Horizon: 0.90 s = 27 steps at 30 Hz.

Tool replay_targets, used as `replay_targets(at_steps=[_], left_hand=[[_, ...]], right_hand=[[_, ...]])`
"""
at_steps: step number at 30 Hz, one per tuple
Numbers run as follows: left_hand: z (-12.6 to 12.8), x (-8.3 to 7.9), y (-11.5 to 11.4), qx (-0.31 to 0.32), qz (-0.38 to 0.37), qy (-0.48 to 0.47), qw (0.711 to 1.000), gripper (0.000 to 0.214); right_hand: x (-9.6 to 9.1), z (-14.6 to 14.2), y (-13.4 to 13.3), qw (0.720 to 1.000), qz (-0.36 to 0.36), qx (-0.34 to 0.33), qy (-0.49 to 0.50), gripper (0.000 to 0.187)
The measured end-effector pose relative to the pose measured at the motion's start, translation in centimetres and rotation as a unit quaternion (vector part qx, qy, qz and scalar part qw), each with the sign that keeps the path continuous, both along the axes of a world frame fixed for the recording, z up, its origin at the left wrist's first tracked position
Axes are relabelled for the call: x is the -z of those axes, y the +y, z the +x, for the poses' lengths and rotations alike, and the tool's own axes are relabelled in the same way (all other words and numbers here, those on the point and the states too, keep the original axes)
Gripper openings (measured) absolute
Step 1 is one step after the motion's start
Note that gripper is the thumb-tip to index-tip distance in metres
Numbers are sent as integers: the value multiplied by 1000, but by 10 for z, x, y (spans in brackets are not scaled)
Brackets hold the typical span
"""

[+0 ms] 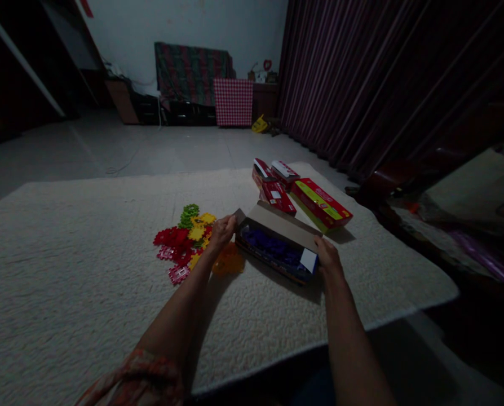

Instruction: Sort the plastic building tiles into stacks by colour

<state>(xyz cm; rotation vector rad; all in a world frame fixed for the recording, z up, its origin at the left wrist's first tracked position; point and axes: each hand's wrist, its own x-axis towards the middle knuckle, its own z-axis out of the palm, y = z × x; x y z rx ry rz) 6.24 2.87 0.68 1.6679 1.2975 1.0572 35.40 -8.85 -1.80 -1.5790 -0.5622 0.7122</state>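
Note:
An opened cardboard box [273, 269] is held between my two hands, its long lid flap raised at the back. Inside it lie dark blue-purple pieces [269, 243], too dim to make out singly. My left hand [224, 230] grips the small flap at the box's left end. At the other end, my right hand [328, 256] is closed on the right edge. Close to my left hand, a loose pile of red plastic pieces [176, 242], with green pieces [189, 215], yellow pieces [197, 232] and pink ones, spreads over the mat. Orange pieces [229, 262] lie beside the box.
Beyond the box, a red and yellow box [323, 204] and several smaller red boxes [277, 196] rest on the cream quilted mat [108, 270]. Purple curtains [340, 73] hang at the right. A low cabinet [184, 113] stands against the far wall.

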Motion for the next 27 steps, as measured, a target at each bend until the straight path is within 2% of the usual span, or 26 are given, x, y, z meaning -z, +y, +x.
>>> replay_targets(at_steps=[2, 5, 8, 11, 13, 16, 18, 20, 23, 25, 27], left_hand=[[-1, 5, 2, -16, -48, -51, 997, 35], [1, 13, 4, -30, -77, -90, 993, 53], [4, 18, 6, -33, -52, -78, 995, 43], [7, 19, 7, -47, -28, -51, 997, 26], [9, 19, 6, -39, -22, -42, 998, 24], [13, 20, 0, -14, -17, -30, 999, 31], [17, 22, -4, -11, -27, -28, 999, 40], [21, 26, -7, -20, -53, -39, 998, 46], [26, 32, -8, -39, -83, -73, 993, 44], [27, 36, -8, -48, -78, -108, 990, 40], [27, 38, -9, -50, -61, -147, 986, 37]], right_hand=[[0, 0, -2, 999, -19, 4, 39, 20], [-1, -1, -10, 994, -27, -30, 100, 23], [-2, -2, -18, 991, -20, -67, 116, 26], [-4, -3, -22, 993, -16, -45, 110, 35], [-6, -5, -23, 992, -3, -44, 118, 35], [-10, -10, -28, 984, -15, -103, 142, 24], [-13, -12, -32, 982, -51, -138, 119, 22], [-16, -13, -37, 983, -82, -157, 55, 24], [-20, -13, -45, 978, -107, -174, -31, 28], [-21, -15, -51, 976, -108, -188, -36, 29], [-22, -18, -56, 976, -97, -197, -2, 29]])
